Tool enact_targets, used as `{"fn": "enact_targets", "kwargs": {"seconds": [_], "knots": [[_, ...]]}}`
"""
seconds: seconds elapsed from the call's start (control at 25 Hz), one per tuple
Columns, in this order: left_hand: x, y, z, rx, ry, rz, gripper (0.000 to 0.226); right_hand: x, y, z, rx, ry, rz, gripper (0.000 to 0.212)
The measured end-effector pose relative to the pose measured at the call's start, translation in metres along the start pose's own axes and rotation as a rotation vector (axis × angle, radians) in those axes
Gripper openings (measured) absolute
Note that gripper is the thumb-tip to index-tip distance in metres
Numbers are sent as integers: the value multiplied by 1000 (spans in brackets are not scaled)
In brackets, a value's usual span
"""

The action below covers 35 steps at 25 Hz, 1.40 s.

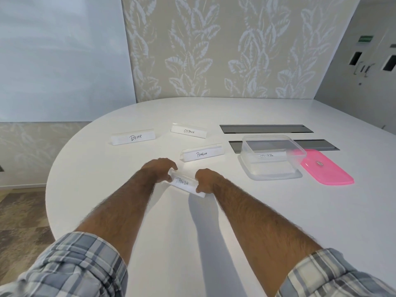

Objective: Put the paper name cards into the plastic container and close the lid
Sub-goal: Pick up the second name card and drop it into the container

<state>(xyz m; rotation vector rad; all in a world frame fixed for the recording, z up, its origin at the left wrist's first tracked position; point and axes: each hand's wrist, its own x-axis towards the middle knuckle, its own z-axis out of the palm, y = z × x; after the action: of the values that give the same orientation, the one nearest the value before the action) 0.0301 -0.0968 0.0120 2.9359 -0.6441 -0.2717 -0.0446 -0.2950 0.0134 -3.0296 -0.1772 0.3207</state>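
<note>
White rounded table (214,243) against a leaf-pattern wall; two grey slot covers sat toward its far right side.

State at this moment:
- Your left hand (158,169) and right hand (206,179) were each closed on one end of the Panda card (182,182), fingers wrapped over the top of its clear holder. It sat near the middle of the table, on your side of the other cards. Couldn't tell whether it was touching the surface or already lifted a little.
- Clear container (272,157) stood open to the right of the Panda card, partly over the nearer slot cover. One card was already inside, leaning on the far wall; lettering too blurred through the plastic to read for sure.
- Pink lid (325,168) lay flat on the table just right of the container, its near-left part tucked behind the container wall.
- Bear card (133,137), Ostrich card (189,130) and Penguin card (202,153) were on the table, toward the far curved edge, all in holders.

My read: you were on card two of five. The task says paper cards, so the next move likely needed the paper slid out of the holder, one hand pinning plastic, the other pulling, then a carry right into the container. Lid goes last.
</note>
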Motion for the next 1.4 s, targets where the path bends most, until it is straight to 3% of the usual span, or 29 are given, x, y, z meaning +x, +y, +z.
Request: {"fn": "enact_targets", "kwargs": {"seconds": [0.24,0.76,1.16,1.4], "knots": [[-1,6,4,16,-33,12,61,-3,9,-1,8,2,16,53],[1,47,-39,1,44,61,45,-9,49,-41,-48,106,42,49],[25,154,-100,58,228,144,42,-40,135,-127,-169,200,99,38],[52,236,-117,33,295,165,40,-68,210,-169,-172,235,166,52]]}}
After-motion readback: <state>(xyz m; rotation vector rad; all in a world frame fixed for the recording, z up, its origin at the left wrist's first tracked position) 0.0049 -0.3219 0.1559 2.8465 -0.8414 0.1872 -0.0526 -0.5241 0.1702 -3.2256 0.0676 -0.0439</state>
